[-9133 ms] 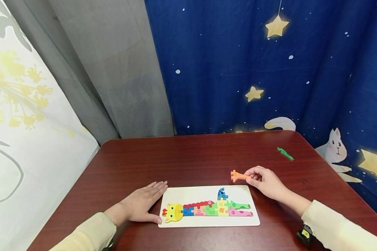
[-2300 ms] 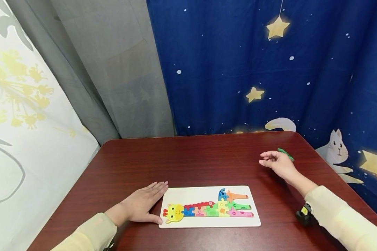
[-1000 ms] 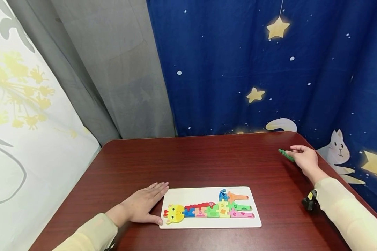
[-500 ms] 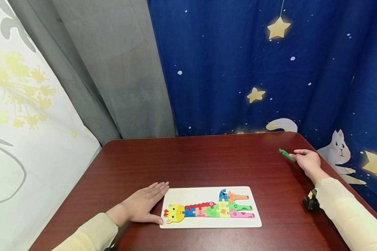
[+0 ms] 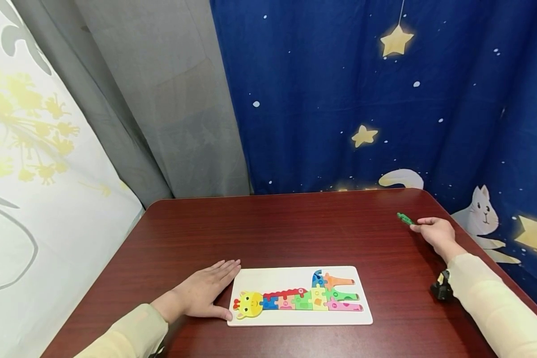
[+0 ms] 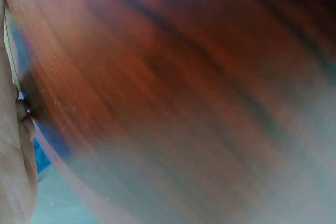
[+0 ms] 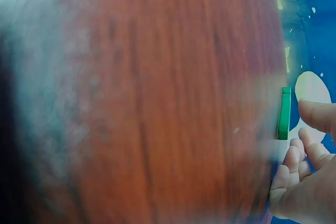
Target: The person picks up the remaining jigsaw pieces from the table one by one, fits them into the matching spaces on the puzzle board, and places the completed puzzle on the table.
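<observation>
A giraffe puzzle of coloured jigsaw pieces (image 5: 303, 300) lies on a white board (image 5: 273, 278) in the head view. My left hand (image 5: 206, 291) rests palm down at the board's left end, fingers extended, with its thumb at the lower left corner. At the far right, a green puzzle piece (image 5: 404, 219) lies on the table. My right hand (image 5: 436, 232) is at its near end, and the thumb hides part of it. In the right wrist view, the thumb (image 7: 315, 114) and fingers are apart, with a gap between them and the green piece (image 7: 284, 114).
The dark red wooden table (image 5: 268, 228) reaches back to a blue star-patterned curtain (image 5: 317, 99) and a grey curtain (image 5: 183, 109). A white cloth with a yellow print (image 5: 40, 149) hangs on the left. The left wrist view is mostly blurred tabletop (image 6: 157, 77).
The orange piece went from my right hand into the puzzle as a leg. That hand then moved right to the green piece, and has since shifted slightly down. My left hand stays put.
</observation>
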Available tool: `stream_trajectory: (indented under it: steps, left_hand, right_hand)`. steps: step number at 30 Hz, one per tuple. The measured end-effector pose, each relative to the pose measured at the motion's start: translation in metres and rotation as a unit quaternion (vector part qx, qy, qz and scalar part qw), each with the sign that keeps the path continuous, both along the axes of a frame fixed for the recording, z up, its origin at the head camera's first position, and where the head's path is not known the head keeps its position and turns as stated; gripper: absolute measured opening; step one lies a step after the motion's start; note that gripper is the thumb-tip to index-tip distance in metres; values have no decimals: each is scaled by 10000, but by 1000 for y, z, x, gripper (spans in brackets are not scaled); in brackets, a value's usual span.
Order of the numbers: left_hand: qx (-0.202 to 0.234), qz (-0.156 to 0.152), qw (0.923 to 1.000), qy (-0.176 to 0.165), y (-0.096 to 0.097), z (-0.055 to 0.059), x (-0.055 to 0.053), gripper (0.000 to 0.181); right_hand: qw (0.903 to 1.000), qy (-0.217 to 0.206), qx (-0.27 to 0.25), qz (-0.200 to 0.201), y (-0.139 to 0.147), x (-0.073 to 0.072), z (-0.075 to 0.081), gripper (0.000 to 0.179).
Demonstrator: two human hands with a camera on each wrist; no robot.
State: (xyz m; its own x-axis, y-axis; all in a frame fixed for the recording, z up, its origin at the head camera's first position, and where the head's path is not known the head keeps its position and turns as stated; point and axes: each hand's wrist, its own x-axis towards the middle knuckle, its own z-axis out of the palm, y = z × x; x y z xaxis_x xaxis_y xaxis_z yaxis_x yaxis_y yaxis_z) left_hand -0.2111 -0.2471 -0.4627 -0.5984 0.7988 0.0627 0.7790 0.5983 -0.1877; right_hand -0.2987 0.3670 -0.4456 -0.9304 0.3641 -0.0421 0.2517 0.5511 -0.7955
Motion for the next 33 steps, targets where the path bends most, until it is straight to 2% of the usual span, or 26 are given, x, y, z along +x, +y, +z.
stream_trajectory:
  steps: [19, 33]
  left_hand:
    - [-100, 196, 9994, -267, 2, 4, 3, 107]
    - [-134, 242, 9992, -280, 1, 3, 2, 108]
  right_hand:
    - [9998, -59, 26, 184, 4, 1, -5, 51]
    - [9995, -69, 193, -220, -1, -5, -8, 46]
